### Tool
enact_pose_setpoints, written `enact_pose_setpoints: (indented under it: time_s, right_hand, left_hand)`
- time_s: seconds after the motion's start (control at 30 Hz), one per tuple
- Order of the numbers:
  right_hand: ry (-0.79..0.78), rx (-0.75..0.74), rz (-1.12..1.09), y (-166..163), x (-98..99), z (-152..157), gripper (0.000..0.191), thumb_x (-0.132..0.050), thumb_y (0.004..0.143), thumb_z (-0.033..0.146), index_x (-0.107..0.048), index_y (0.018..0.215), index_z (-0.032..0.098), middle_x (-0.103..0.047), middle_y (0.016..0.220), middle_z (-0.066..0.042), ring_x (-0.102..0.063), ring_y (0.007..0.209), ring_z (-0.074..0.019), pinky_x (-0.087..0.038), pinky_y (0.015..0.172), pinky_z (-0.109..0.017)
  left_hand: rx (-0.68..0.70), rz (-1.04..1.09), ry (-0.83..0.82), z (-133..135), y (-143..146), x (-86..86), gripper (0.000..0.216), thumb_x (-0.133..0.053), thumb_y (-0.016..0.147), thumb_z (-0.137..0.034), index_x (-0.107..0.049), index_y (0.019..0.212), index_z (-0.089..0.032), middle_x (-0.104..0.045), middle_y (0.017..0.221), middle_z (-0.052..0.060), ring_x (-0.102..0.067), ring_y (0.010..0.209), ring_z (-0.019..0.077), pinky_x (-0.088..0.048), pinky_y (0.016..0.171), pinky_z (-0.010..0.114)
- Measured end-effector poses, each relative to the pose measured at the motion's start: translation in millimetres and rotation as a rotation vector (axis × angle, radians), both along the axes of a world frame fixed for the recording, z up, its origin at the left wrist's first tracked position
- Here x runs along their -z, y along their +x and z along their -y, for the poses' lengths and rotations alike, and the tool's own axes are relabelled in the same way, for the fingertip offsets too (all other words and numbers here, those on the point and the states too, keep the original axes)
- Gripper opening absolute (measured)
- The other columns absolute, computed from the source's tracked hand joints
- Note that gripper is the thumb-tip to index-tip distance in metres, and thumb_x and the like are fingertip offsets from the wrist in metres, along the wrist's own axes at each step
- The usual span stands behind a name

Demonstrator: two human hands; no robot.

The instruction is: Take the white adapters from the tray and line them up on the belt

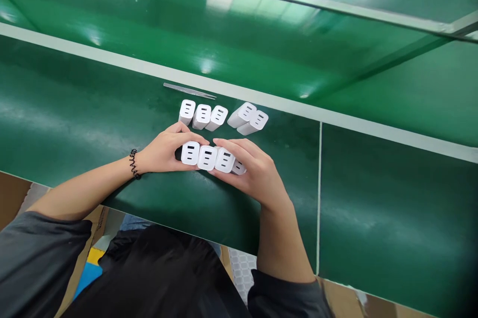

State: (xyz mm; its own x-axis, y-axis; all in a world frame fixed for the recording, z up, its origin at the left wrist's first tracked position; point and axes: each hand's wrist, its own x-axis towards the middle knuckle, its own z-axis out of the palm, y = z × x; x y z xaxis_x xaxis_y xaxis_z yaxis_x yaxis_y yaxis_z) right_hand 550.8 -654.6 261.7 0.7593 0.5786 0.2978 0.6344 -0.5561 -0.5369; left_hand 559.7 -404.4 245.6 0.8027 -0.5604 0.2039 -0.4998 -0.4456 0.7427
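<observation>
A row of several white USB chargers (206,158) is squeezed between my two hands, their port faces turned up. My left hand (166,148) grips the left end of the row, thumb and fingers on opposite sides. Around the right end my right hand (257,166) is closed, partly covering the rightmost charger (238,167). Just beyond my hands stand three more white chargers (202,115) side by side. To their right, two further chargers (248,118) lean together, tilted.
Metal tweezers (189,91) lie behind the chargers, near the pale strip (257,97) along the back of the green table (112,109). A light seam (319,198) crosses the table on the right. Cardboard (343,298) shows below the front edge.
</observation>
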Motion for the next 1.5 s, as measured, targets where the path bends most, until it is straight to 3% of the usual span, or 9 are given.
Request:
enact_pose_setpoints:
  time_s: [0.37,1.0,1.27,1.5]
  right_hand:
    - [0.018,-0.011,-0.033,-1,-2.1,0,0.046,-0.068,0.089,0.046,-0.06,0.128,0.023,-0.07,0.096,-0.007,-0.065,0.08,-0.0215,-0.055,0.073,-0.035]
    - [0.002,-0.042,-0.006,2,1.9,0,0.047,-0.068,0.089,0.049,-0.06,0.126,0.02,-0.072,0.096,-0.008,-0.065,0.079,-0.0206,-0.053,0.069,-0.033]
    - [-0.071,-0.137,-0.018,3,7.6,-7,0.054,-0.069,0.088,0.05,-0.053,0.131,0.02,-0.072,0.114,-0.01,-0.064,0.092,-0.0267,-0.055,0.08,-0.044]
    - [-0.149,-0.152,-0.314,3,-1.5,19,0.093,-0.076,0.081,0.046,-0.023,0.156,0.033,-0.044,0.149,-0.01,-0.043,0.137,-0.0333,-0.044,0.111,-0.055]
  left_hand:
    - [-0.011,-0.187,0.031,-3,2,-1.7,0.053,-0.077,0.075,-0.054,-0.064,0.115,-0.021,-0.068,0.101,0.007,-0.059,0.091,0.0213,-0.049,0.079,0.034]
    - [0.039,-0.249,0.052,-3,4,-3.8,0.052,-0.076,0.076,-0.054,-0.064,0.113,-0.021,-0.068,0.105,0.006,-0.061,0.095,0.0224,-0.047,0.078,0.032]
    - [0.111,-0.241,0.152,-11,10,-3.8,0.045,-0.077,0.078,-0.038,-0.06,0.116,-0.021,-0.067,0.107,0.005,-0.056,0.102,0.0231,-0.046,0.082,0.032]
    - [0.143,-0.2,0.151,-11,9,-8.1,0.071,-0.083,0.074,-0.036,-0.047,0.133,-0.021,-0.064,0.126,0.008,-0.056,0.115,0.026,-0.045,0.101,0.04]
